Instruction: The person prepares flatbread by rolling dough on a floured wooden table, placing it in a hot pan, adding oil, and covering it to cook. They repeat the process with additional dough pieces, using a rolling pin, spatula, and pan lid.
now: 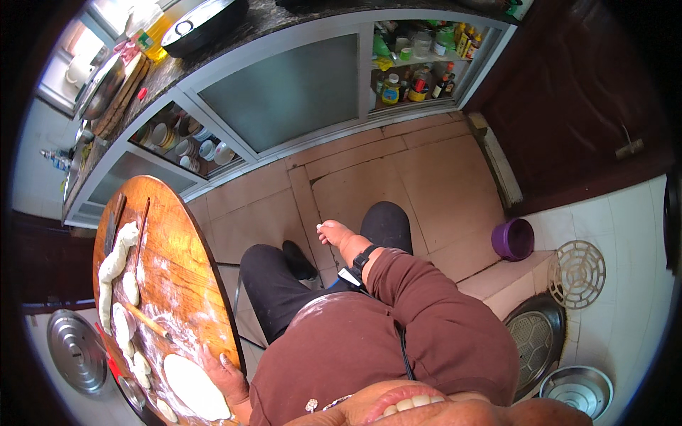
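My left hand (222, 374) rests on the near edge of a round wooden table (181, 266), fingers spread, beside a flat oval of rolled dough (194, 387). Flour dusts the wood. A wooden rolling pin (146, 320) lies beyond the dough sheet. Along the table's far side runs a long twisted rope of dough (109, 274), with smaller dough pieces (130, 287) near it. A knife (111, 234) and a thin brown stick (143, 229) flank the rope's upper end. My right hand (333, 232) hangs over my lap, away from the table, fingers curled; whether it holds anything is unclear.
Ahead stands a counter (298, 18) over glass-fronted cabinets (282, 90), with a black pan (202, 26) on top. To the right are a purple bucket (512, 239), a round slotted rack (577, 274) and a metal basin (577, 394). A metal lid (77, 351) is beyond the table.
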Tool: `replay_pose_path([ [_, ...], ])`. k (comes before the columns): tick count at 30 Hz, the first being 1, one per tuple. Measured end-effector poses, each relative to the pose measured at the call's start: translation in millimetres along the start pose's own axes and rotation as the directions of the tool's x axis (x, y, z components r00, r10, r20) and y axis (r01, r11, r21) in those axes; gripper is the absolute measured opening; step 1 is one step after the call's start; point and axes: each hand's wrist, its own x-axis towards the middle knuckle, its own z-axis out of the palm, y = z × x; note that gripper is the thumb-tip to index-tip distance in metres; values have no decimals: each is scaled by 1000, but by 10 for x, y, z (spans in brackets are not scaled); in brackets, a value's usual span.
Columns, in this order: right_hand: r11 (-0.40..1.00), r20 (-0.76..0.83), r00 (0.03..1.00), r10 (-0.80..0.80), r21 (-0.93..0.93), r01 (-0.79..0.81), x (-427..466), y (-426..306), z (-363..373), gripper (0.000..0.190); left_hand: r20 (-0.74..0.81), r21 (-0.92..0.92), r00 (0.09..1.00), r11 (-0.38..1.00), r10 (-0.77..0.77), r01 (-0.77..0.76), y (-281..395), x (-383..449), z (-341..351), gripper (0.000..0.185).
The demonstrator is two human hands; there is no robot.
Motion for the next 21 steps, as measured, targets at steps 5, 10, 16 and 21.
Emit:
replay_pose_path([
  [5, 998, 49, 999, 8, 54, -10, 49, -31, 34, 19, -49, 120, 999, 993, -12, 18, 82, -309, -181, 46],
  [10, 984, 276, 961, 29, 164, -77, 128, 3, 47, 18, -151, 153, 987, 985, -53, 77, 45, -553, -80, 44],
  [16, 983, 112, 979, 169, 54, -176, 24, -77, 175, 25, -280, 228, 952, 955, -122, 189, -9, -579, -8, 45],
  [21, 982, 187, 965, 184, 9, -189, 21, -114, 288, 29, -217, 227, 960, 947, -176, 225, 76, -551, -98, 46],
])
